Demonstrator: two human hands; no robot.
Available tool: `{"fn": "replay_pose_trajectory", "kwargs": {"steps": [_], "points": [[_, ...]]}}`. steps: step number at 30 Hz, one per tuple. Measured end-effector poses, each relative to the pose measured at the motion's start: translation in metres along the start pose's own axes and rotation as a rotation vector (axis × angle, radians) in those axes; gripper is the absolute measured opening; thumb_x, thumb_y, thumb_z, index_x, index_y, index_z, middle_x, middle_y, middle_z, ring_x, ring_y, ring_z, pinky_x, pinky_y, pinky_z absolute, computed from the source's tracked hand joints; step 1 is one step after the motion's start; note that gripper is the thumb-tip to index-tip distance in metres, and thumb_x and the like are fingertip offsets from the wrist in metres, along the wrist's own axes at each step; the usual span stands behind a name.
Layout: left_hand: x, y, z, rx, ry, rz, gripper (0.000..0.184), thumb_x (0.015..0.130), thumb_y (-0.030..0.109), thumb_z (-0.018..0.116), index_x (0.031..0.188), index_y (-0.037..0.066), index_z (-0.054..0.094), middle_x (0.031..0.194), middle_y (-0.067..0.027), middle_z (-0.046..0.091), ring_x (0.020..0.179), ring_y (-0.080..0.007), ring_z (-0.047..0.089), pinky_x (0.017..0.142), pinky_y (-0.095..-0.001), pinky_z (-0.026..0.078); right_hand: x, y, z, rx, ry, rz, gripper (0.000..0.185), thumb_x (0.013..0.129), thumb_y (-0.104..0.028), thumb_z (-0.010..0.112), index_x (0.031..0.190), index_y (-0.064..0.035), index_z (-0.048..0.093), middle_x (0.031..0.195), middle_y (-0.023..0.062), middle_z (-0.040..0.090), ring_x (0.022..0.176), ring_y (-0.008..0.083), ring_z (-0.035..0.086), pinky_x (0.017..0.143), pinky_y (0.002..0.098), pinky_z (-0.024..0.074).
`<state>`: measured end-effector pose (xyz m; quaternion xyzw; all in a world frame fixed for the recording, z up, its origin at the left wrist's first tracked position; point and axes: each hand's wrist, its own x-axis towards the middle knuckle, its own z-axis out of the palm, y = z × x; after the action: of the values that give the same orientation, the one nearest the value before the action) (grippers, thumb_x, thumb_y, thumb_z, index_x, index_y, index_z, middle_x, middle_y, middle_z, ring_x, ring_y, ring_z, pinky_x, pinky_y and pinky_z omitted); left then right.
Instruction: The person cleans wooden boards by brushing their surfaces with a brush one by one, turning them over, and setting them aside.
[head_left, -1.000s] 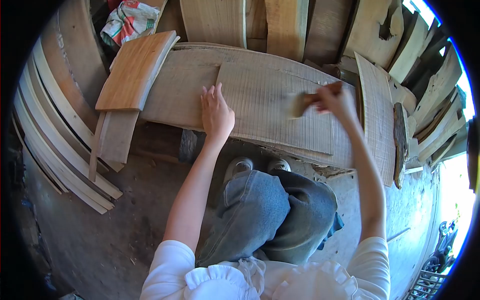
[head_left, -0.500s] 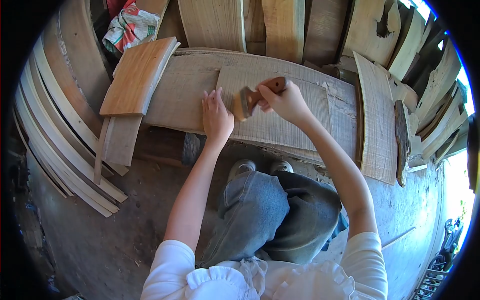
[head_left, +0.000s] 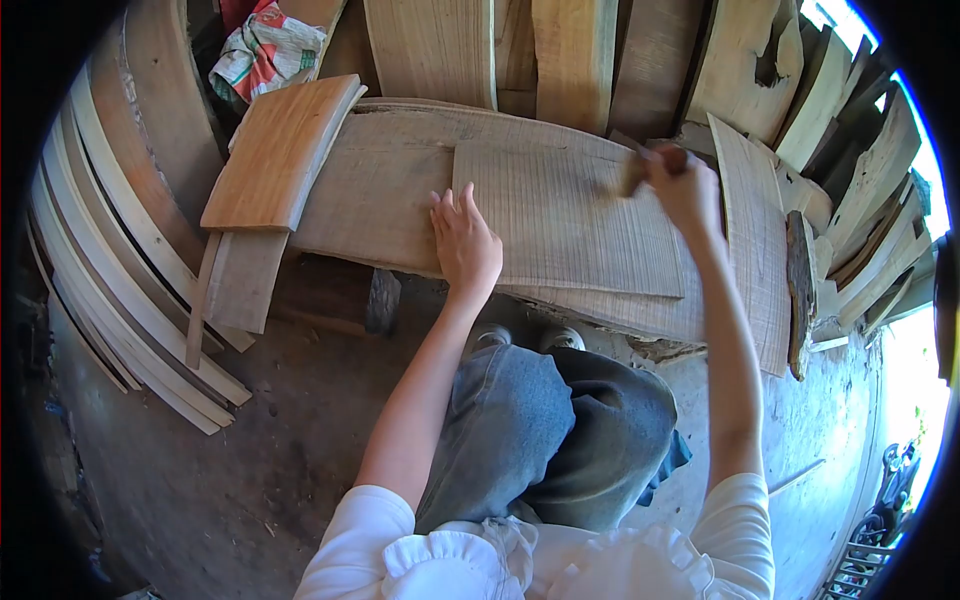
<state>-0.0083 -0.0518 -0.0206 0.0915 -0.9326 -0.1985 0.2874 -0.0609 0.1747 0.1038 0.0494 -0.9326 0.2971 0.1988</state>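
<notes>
A thin, fine-grained board lies on top of a wide wooden slab in front of me. My left hand rests flat on the board's left end, its fingers spread and pointing away from me. In my right hand is a wide brush, gripped by its brown wooden handle. The brush is over the far right part of the board, blurred by motion. Whether its bristles touch the wood I cannot tell.
A smooth orange-brown board lies on the slab's left end. Long curved strips stand at left. Another plank leans at the right. Several boards stand upright behind, near a crumpled sack. Concrete floor lies below.
My right hand has swept the brush from the board's left side to its far right. The thin board has shifted slightly right, and my left hand has moved right with it.
</notes>
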Motion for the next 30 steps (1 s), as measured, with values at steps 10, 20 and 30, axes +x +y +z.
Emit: {"fn": "replay_pose_trajectory", "kwargs": {"steps": [10,20,30], "points": [[-0.001,0.0,-0.001,0.035,-0.025,-0.011,0.046,0.075,0.007,0.051,0.118,-0.003,0.04,0.125,-0.0233,0.034,0.124,-0.0382,0.024,0.104,-0.0416,0.017,-0.001,-0.022,0.052,0.559,-0.474,0.236,0.021,0.078,-0.016,0.056,0.084,0.0039,0.056,0.068,0.0114,0.061,0.052,0.0151,0.06,0.045,0.0266,0.0512],[-0.001,0.005,-0.003,0.023,-0.045,-0.016,0.04,0.075,0.007,0.052,0.115,0.01,0.049,0.126,-0.0224,0.034,0.124,-0.0374,0.023,0.105,-0.0412,0.016,0.014,0.067,-0.033,-0.473,0.057,0.145,0.029,0.076,-0.03,0.053,0.079,-0.0022,0.061,0.073,0.0201,0.06,0.074,0.033,0.06,0.068,0.0414,0.0474],[-0.002,0.0,0.001,0.011,0.001,0.021,0.039,0.075,0.005,0.049,0.114,0.011,0.05,0.126,-0.0219,0.033,0.123,-0.0384,0.024,0.103,-0.0433,0.02,0.009,-0.063,0.111,0.729,-0.233,-0.032,0.022,0.077,-0.02,0.058,0.079,0.0021,0.062,0.067,0.0101,0.064,0.06,0.0135,0.062,0.057,0.0262,0.0482]]}}
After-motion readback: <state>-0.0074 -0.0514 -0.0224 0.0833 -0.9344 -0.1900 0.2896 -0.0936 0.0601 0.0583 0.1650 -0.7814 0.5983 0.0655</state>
